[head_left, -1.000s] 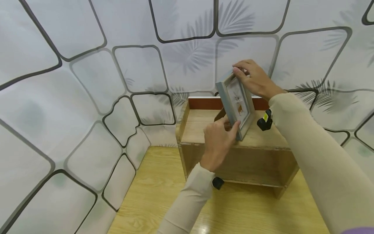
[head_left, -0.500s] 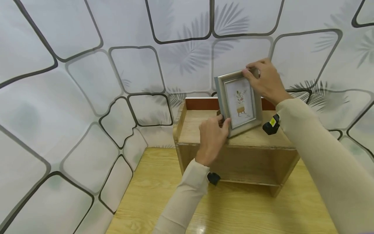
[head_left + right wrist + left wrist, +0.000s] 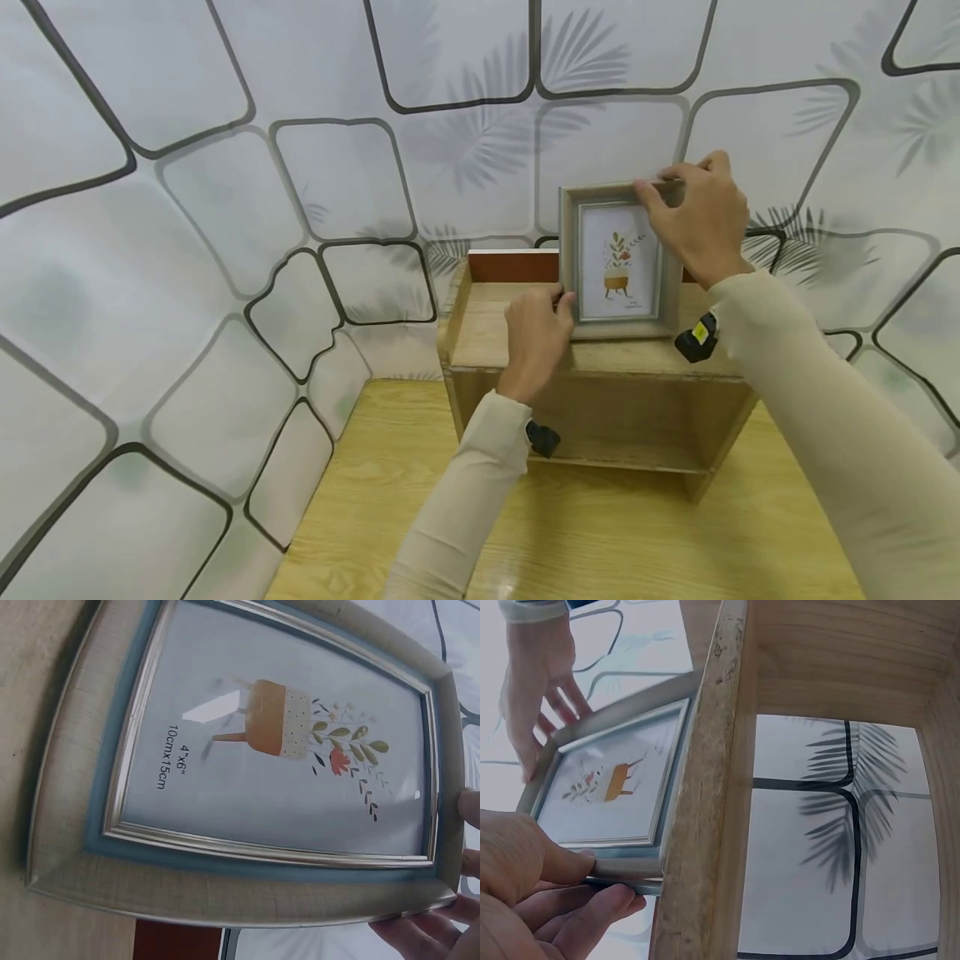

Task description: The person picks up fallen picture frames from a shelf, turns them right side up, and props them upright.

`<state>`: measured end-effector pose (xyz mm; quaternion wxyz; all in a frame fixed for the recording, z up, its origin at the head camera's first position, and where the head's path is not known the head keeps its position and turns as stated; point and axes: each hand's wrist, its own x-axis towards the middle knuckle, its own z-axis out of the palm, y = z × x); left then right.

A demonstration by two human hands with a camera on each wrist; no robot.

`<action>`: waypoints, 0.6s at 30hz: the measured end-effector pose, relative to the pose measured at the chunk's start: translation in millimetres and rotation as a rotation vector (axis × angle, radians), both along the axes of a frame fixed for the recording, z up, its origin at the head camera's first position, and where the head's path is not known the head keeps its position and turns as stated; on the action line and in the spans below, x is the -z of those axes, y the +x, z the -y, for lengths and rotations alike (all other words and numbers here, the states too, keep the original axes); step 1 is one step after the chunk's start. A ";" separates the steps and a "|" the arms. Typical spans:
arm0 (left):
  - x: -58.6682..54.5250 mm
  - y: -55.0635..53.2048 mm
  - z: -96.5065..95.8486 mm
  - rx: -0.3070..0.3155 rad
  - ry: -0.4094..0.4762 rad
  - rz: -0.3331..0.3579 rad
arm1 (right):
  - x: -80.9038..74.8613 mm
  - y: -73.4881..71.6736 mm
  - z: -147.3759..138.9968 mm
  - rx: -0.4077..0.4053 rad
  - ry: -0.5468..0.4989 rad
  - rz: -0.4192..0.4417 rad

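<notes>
A picture frame (image 3: 618,330) with a silvery-beige border stands nearly upright on the top of a small wooden shelf (image 3: 517,354). Its picture of a potted plant (image 3: 279,720) faces the person. My left hand (image 3: 536,337) pinches the frame's lower left edge between thumb and fingers, as the left wrist view shows at the near side (image 3: 592,866). At the upper right corner my right hand (image 3: 701,212) grips the top edge, thumb in front and fingers behind. In the right wrist view only some fingertips (image 3: 427,930) show at the frame's corner.
The shelf has a raised left side (image 3: 459,304), a red-brown strip (image 3: 513,267) along the back and an open lower compartment (image 3: 615,421). It stands on a wood-patterned surface (image 3: 360,500), close to a patterned wall (image 3: 465,167).
The picture frame has turned from edge-on and tilted to facing forward and level on the shelf. My right hand has moved right with its corner; my left hand has shifted slightly left.
</notes>
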<state>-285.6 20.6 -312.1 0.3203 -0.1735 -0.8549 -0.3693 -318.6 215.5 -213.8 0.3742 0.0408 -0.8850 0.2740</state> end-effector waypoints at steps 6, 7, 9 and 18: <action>-0.4 -5.8 -0.9 -0.017 0.002 0.044 | 3.0 3.3 2.2 0.049 0.011 -0.036; -0.2 -6.2 -0.7 -0.020 0.002 0.051 | 3.5 3.6 2.6 0.053 0.011 -0.039; 0.3 -6.6 -0.1 -0.018 0.002 0.062 | 4.2 4.5 3.3 0.055 0.009 -0.043; -7.0 1.2 4.3 -0.025 -0.101 0.076 | -9.4 17.5 -4.4 0.041 0.041 0.065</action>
